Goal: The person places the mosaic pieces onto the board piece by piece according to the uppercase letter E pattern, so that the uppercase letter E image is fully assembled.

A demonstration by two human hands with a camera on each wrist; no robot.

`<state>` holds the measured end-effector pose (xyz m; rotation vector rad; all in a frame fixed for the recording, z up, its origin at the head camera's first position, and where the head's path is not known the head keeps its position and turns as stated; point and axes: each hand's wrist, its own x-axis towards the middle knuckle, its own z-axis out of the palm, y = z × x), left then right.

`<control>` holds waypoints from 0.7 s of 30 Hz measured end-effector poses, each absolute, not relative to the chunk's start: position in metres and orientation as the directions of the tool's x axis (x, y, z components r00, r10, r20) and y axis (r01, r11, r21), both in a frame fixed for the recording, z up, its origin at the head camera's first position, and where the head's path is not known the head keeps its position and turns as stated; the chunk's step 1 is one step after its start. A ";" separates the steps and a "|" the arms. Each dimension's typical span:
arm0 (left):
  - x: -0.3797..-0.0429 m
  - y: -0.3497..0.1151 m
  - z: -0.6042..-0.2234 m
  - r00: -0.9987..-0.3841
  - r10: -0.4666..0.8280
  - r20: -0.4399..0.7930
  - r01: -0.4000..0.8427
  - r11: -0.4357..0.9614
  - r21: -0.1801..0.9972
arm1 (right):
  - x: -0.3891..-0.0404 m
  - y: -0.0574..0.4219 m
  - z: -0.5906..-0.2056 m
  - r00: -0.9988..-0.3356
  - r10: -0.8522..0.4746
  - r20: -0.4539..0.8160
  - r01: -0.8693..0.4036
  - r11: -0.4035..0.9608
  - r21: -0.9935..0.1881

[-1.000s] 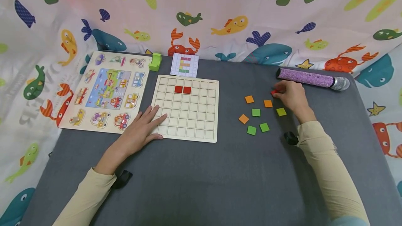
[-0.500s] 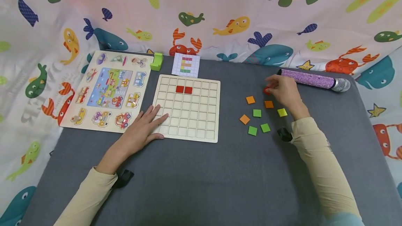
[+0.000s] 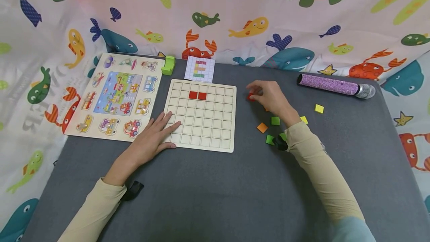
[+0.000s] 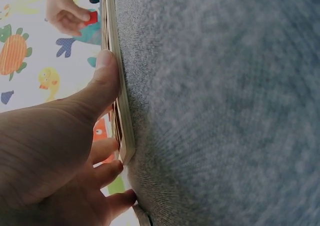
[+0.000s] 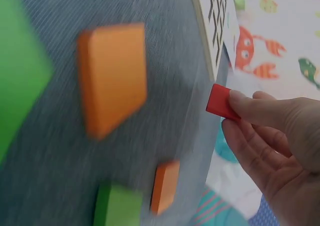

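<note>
Between thumb and fingers, my right hand pinches a red square tile, held above the cloth to the right of the wooden grid board. Two red tiles lie side by side in the board's upper part. My left hand rests with spread fingers on the board's lower left edge; in the left wrist view its thumb lies along the board's rim. Loose orange, green and yellow tiles lie near the right forearm, which partly hides some of them.
A peg puzzle board with vehicle pictures lies at the left. Behind the grid board are a paper card with a coloured square pattern and a green block. A glittery purple microphone lies at the back right.
My right hand has moved left with the red tile, from beside the microphone toward the grid board. A yellow tile it had covered now shows. The left hand stays in place.
</note>
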<state>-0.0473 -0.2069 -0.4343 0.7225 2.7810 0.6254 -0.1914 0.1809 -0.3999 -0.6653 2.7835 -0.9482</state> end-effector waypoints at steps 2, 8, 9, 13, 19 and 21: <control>-0.047 -0.207 -0.434 -0.860 0.503 -0.089 0.416 0.791 0.448 | -0.192 0.171 -0.400 -0.887 -0.461 0.019 -0.374 0.694 -0.615; -0.047 -0.207 -0.434 -0.860 0.500 -0.098 0.411 0.795 0.446 | -0.193 0.143 -0.401 -0.852 -0.522 0.040 -0.428 0.649 -0.629; -0.048 -0.207 -0.434 -0.861 0.499 -0.098 0.410 0.795 0.447 | -0.193 0.138 -0.402 -0.843 -0.536 0.044 -0.440 0.641 -0.629; -0.048 -0.207 -0.434 -0.861 0.500 -0.094 0.411 0.793 0.450 | -0.192 0.118 -0.404 -0.816 -0.576 0.057 -0.471 0.604 -0.643; -0.048 -0.207 -0.434 -0.861 0.501 -0.088 0.412 0.788 0.456 | -0.192 0.093 -0.404 -0.800 -0.598 0.052 -0.467 0.566 -0.680; -0.048 -0.207 -0.435 -0.861 0.501 -0.091 0.411 0.789 0.457 | -0.194 0.086 -0.405 -0.797 -0.601 0.051 -0.467 0.561 -0.683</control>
